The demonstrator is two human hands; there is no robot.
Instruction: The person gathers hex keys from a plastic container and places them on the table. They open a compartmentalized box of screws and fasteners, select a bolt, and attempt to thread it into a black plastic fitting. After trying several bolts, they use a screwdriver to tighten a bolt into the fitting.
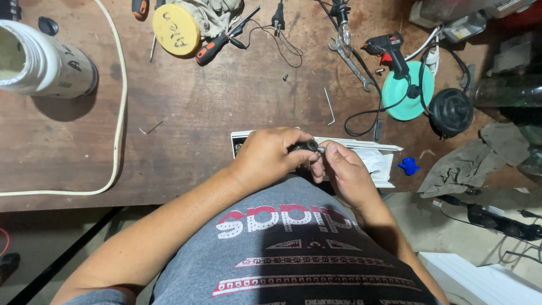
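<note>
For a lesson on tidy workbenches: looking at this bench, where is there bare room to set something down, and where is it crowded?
Bare wood lies in the middle of the bench, between the white cable and the hex key. The far right is crowded: glue gun, teal disc, wrench. The left hand and right hand fill the near edge.

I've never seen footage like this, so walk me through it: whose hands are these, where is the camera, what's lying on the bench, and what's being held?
There is no machine here. One camera sits on a person's head and looks straight down, so you see their own arms and grey shirt. The left hand grips a small dark part; the right hand pinches its metal tip. What the part is, I cannot tell. They work over a white flat piece at the edge of a brown wooden bench. On the bench lie a white tub, a yellow lid, a screwdriver, a wrench, a black glue gun on a teal disc, and a white cable.
</note>
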